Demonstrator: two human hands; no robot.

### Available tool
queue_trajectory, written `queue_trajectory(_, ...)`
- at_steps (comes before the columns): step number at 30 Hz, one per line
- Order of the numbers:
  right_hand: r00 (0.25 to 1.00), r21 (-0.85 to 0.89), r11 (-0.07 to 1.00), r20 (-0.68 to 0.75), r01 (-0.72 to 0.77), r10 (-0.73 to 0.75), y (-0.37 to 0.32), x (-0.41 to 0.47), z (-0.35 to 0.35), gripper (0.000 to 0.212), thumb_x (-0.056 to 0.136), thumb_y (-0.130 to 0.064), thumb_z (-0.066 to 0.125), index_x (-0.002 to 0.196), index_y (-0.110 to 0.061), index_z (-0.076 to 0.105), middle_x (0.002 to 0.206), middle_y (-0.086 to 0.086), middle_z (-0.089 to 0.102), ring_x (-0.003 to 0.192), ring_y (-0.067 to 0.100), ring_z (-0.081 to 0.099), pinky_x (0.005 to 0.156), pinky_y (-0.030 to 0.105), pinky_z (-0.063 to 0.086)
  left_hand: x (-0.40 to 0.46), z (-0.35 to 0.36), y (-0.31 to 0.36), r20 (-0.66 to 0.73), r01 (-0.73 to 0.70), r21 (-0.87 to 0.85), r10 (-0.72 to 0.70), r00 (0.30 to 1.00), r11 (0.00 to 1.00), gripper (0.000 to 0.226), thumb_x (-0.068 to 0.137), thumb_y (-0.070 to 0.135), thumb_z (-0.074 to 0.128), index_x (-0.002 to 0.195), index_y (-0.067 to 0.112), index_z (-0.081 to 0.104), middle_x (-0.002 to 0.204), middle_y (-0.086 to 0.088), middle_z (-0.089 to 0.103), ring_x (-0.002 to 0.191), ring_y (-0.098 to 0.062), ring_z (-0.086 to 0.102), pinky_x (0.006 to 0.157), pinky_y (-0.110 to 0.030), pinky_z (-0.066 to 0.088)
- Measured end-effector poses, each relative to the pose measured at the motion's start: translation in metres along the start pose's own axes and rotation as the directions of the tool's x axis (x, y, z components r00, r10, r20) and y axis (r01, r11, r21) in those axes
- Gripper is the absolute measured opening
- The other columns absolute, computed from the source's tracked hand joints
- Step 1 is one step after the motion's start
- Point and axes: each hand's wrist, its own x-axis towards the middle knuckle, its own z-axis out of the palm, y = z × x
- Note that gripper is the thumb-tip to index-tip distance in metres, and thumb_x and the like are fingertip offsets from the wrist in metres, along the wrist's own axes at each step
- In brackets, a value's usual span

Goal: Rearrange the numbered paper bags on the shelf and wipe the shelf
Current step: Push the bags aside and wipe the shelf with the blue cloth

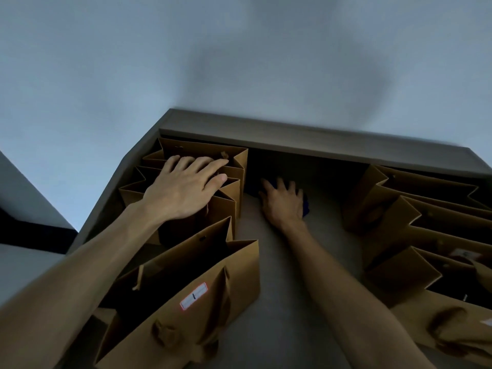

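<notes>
Up close, the head view looks down onto a grey-brown shelf set against a pale wall, in dim light. Brown paper bags stand in two groups with a bare strip of shelf between them. The left group of bags sits packed together toward the back left corner, open tops up. Nearest the camera on that side stands a larger bag with a white label carrying a dark mark that looks like the number 1; twisted paper handles hang down its front. The right group of bags leans in a row along the right side, and one of them shows a small label too blurred to read.

The left hand lies flat across the open tops of the left group, fingers straight and close together, thumb out to the side, pressing on the bag rims without curling round anything. The right hand reaches into the gap, palm down, fingers spread, pressing a dark blue cloth onto the shelf near the back. Only the edges of the cloth show past the hand, close beside the left group.
</notes>
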Motion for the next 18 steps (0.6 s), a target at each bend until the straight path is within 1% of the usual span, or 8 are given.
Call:
queue_trajectory(2, 0.999, 0.036, 0.998, -0.025, -0.043, 0.044, 0.013, 0.002, 0.000, 0.047, 0.101, -0.041, 0.034, 0.148, -0.035, 0.029, 0.149, 0.012, 0.037, 0.133, 0.040, 0.033, 0.106, 0.055, 0.030, 0.001, -0.001, 0.000, 0.003, 0.005, -0.003, -0.005, 1.000, 1.000, 0.053, 0.097, 0.055, 0.006, 0.149, 0.042, 0.010, 0.158, 0.007, 0.020, 0.146, -0.021, 0.015, 0.118, -0.044, 0.001)
queue_trajectory(5, 0.974, 0.099, 0.971, -0.042, -0.218, 0.223, 0.043, 0.001, -0.003, 0.049, 0.099, -0.035, 0.041, 0.147, -0.035, 0.031, 0.150, 0.013, 0.035, 0.135, 0.042, 0.031, 0.109, 0.054, 0.028, -0.001, 0.000, 0.000, 0.001, 0.017, 0.005, -0.017, 1.000, 1.000, 0.054, 0.097, 0.055, 0.006, 0.149, 0.042, 0.011, 0.158, 0.007, 0.021, 0.146, -0.022, 0.016, 0.118, -0.045, 0.002)
queue_trajectory(7, 0.955, 0.087, 0.952, -0.020, -0.292, 0.295, 0.059, -0.002, -0.005, 0.053, 0.097, -0.034, 0.047, 0.148, -0.035, 0.031, 0.152, 0.013, 0.033, 0.137, 0.041, 0.029, 0.110, 0.054, 0.027, -0.002, 0.000, 0.000, -0.004, 0.019, 0.003, -0.019, 1.000, 1.000, 0.055, 0.096, 0.055, 0.005, 0.149, 0.041, 0.012, 0.158, 0.006, 0.022, 0.146, -0.022, 0.017, 0.118, -0.045, 0.002)
queue_trajectory(8, 0.951, 0.076, 0.949, -0.020, -0.305, 0.307, 0.063, -0.005, -0.005, 0.052, 0.097, -0.033, 0.046, 0.147, -0.035, 0.032, 0.151, 0.013, 0.034, 0.136, 0.041, 0.030, 0.110, 0.053, 0.028, -0.002, 0.001, 0.000, -0.004, 0.017, -0.003, -0.017, 1.000, 1.000, 0.055, 0.097, 0.055, 0.006, 0.149, 0.041, 0.012, 0.158, 0.006, 0.022, 0.146, -0.022, 0.017, 0.118, -0.045, 0.002)
queue_trajectory(11, 0.955, 0.056, 0.956, -0.059, -0.287, 0.291, 0.063, -0.016, -0.002, 0.045, 0.101, -0.035, 0.038, 0.146, -0.036, 0.035, 0.148, 0.012, 0.039, 0.130, 0.039, 0.036, 0.105, 0.051, 0.033, -0.002, 0.000, 0.001, 0.000, 0.019, -0.010, -0.019, 1.000, 1.000, 0.054, 0.097, 0.054, 0.006, 0.149, 0.041, 0.013, 0.158, 0.006, 0.022, 0.146, -0.022, 0.016, 0.118, -0.046, 0.002)
queue_trajectory(15, 0.960, 0.064, 0.965, -0.103, -0.254, 0.259, 0.053, -0.061, -0.001, 0.043, 0.100, -0.037, 0.040, 0.143, -0.035, 0.037, 0.143, 0.009, 0.043, 0.123, 0.035, 0.043, 0.101, 0.050, 0.037, -0.001, 0.001, 0.002, 0.006, 0.028, -0.003, -0.028, 1.000, 1.000, 0.054, 0.097, 0.054, 0.007, 0.149, 0.041, 0.012, 0.158, 0.005, 0.021, 0.146, -0.024, 0.016, 0.118, -0.047, 0.003)
queue_trajectory(18, 0.980, 0.099, 0.982, -0.104, -0.158, 0.168, 0.044, -0.122, -0.001, 0.044, 0.099, -0.040, 0.041, 0.143, -0.038, 0.034, 0.144, 0.005, 0.042, 0.121, 0.029, 0.044, 0.100, 0.046, 0.037, 0.000, 0.001, 0.000, 0.021, 0.028, 0.002, -0.028, 0.999, 1.000, 0.054, 0.097, 0.055, 0.006, 0.149, 0.041, 0.011, 0.158, 0.004, 0.020, 0.146, -0.025, 0.016, 0.118, -0.048, 0.003)
